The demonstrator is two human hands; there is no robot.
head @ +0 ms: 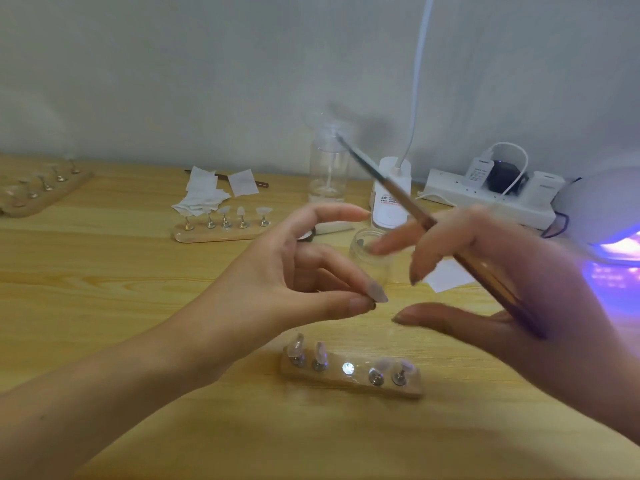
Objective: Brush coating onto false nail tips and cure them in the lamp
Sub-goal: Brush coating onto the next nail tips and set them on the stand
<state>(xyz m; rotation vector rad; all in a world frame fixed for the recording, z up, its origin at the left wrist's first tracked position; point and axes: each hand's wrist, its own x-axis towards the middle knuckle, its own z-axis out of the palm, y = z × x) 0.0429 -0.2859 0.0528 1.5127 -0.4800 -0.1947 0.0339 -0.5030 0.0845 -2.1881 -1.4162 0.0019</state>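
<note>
Wooden holder (pixel 351 385) lies on the surface (pixel 138 306) nearest the person. It carries four nail tips on metal stands, and its middle stud (pixel 348 368) is bare. Above it, the left hand (pixel 287 282) pinches a pale tip (pixel 379 293) between thumb and fingertip. The right hand (pixel 502 289), blurred, holds a brush (pixel 384 183) wedged between its mostly straight fingers, the bristle end angled up and away. A clear jar (pixel 369 251) stands just behind the hands. The lamp (pixel 602 206) glows violet at the right edge. Two more holders (pixel 214 233) and some wipes (pixel 201 195) sit further back.
</note>
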